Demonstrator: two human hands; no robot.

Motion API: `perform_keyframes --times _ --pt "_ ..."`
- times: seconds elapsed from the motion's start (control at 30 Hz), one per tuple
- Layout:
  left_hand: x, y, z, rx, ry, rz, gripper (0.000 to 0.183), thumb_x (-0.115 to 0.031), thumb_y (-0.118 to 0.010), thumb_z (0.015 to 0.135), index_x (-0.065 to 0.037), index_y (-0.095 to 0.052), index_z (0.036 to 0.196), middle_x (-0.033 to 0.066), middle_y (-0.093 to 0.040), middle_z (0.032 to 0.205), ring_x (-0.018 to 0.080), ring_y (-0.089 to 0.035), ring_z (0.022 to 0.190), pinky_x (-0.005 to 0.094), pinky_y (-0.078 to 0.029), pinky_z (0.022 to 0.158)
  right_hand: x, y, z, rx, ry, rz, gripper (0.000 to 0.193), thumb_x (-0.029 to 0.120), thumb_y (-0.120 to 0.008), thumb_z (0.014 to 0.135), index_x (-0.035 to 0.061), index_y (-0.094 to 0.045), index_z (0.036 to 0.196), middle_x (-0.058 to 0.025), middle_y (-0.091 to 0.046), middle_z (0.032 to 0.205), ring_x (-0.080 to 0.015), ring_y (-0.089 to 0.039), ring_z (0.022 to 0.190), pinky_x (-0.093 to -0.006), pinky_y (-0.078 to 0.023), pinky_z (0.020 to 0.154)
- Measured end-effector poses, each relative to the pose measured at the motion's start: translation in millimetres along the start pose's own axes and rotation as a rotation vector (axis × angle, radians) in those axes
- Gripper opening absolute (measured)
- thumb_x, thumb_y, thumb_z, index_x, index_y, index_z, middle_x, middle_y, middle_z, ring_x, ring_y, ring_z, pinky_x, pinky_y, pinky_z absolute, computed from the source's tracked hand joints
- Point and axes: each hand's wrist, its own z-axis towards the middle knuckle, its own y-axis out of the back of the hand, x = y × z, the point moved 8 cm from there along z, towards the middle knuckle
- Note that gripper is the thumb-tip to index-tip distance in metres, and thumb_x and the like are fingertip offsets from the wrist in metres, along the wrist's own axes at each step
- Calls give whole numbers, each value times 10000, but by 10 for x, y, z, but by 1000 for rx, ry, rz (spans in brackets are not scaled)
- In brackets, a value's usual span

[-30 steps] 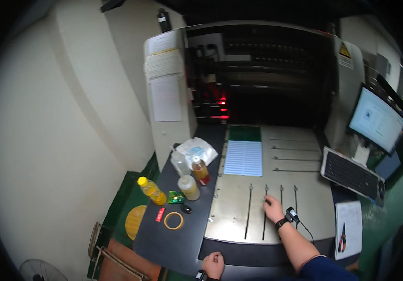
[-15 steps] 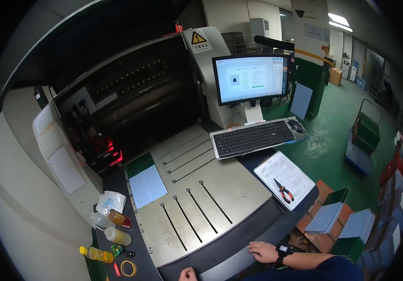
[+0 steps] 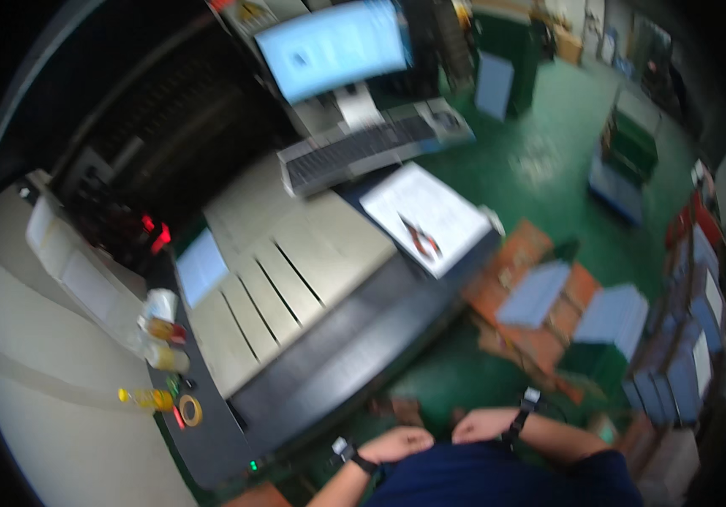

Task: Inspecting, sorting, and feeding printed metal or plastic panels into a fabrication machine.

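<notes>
My left hand [image 3: 402, 442] and my right hand [image 3: 479, 423] are close together in front of my body, a small gap between them. Each wrist wears a black strap with a small device. Motion blur smears the fingers, and no object shows in either hand. Beyond them is the dark front edge of the machine table [image 3: 329, 338]. On its slotted metal bed [image 3: 295, 245] lies a light-blue panel [image 3: 201, 269]. Pliers with orange and black handles [image 3: 420, 238] rest on a stack of white papers [image 3: 439, 203] at the table's right corner.
A monitor [image 3: 333, 51] and a keyboard [image 3: 363, 152] stand at the back. Several bottles [image 3: 167, 359] and a tape roll [image 3: 190, 411] line the left edge. To the right are an orange-brown rack [image 3: 515, 253] with light-blue panels [image 3: 612, 317], stacked panels [image 3: 667, 363] and a trolley [image 3: 616, 190].
My view has swung right and down, so the table sits further left. My right hand has left the table's front edge, and both hands have come together before my body.
</notes>
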Motion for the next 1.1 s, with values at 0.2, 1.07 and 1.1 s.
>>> perform_keyframes --times 0.2,1.07,1.1 --pt "-293 -483 284 -13 83 -156 173 -100 -606 847 -24 -597 1002 -1 -615 830 58 -557 774 214 -457 701 -163 -139 -980 -487 11 402 212 142 -584 844 0 -620 997 -43 -642 820 -113 -577 716 -250 -464 649" --pt "-190 -1052 691 475 -171 450 318 -210 -674 746 -56 -598 1015 173 -610 988 280 -596 901 343 -472 759 -311 -1322 -1220 -1186 -316 671 319 -23 -571 687 15 -587 1004 -80 -648 803 -142 -618 748 -269 -495 696" --pt "-104 -1097 711 527 -108 429 275 -215 -669 757 -50 -615 970 162 -626 935 267 -607 864 344 -474 745 -218 -1341 -1282 -1241 -297 723 326 -27 -569 694 15 -582 1017 -67 -640 808 -126 -608 747 -260 -492 699"
